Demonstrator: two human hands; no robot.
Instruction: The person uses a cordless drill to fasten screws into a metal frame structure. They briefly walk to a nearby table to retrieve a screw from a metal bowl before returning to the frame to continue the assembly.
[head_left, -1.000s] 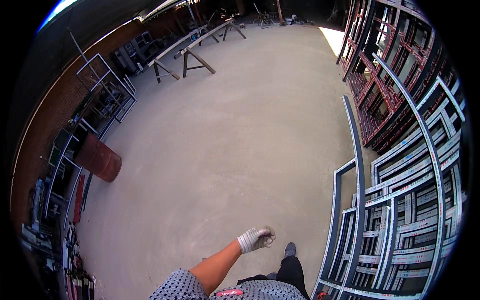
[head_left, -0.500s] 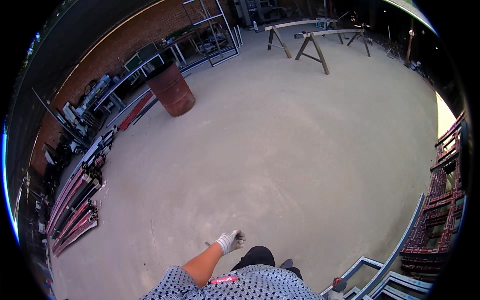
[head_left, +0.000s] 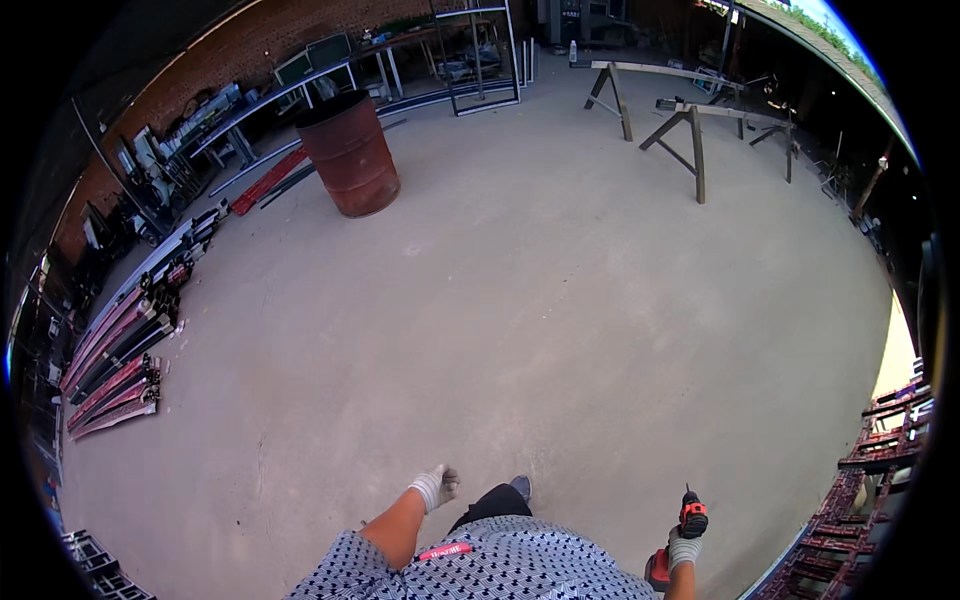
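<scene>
**Drill in the right hand, wide concrete ahead**

The right hand (head_left: 683,549), in a pale work glove, has its fingers wrapped around the grip of a red and black cordless drill (head_left: 690,517) at the lower right of the view, beside the person's patterned shirt (head_left: 500,565); the drill's long axis runs up and away from the body, its nose pointing forward over the floor; its red base sits low by the wrist. The left hand (head_left: 436,487), also gloved, hangs free in front of the body, holding nothing, its fingers loosely curled and close together.

The concrete floor (head_left: 560,300) stretches wide ahead; its far edge is bounded by a rusty red barrel (head_left: 349,152) to the left and two wooden sawhorses (head_left: 690,130) to the right, well apart from each other; bundles of long metal profiles (head_left: 120,350) line the left edge; stacked dark red metal frames (head_left: 870,480) close the right edge, near the drill.
</scene>
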